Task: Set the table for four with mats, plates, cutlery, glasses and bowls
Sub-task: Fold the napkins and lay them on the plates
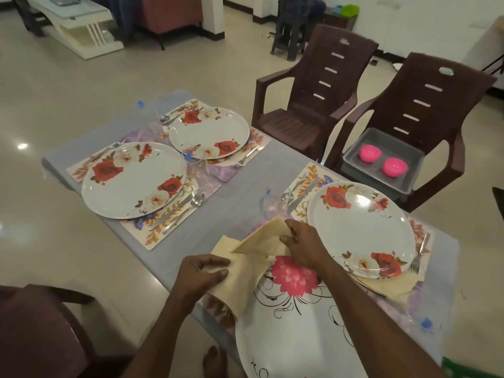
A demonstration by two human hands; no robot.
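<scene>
Both hands hold a beige cloth napkin over the near place setting. My left hand pinches its near-left edge; my right hand grips a fold at its far side. Beneath lies a white plate with a pink flower. Three rose-patterned plates sit on floral mats: near right, left and far, each with cutlery beside it. A clear glass stands just beyond the napkin, and another glass sits between the two left plates.
A grey tray holding two upturned pink bowls rests on the seat of the right brown plastic chair. A second brown chair stands beside it. Another chair's arm is at my lower left.
</scene>
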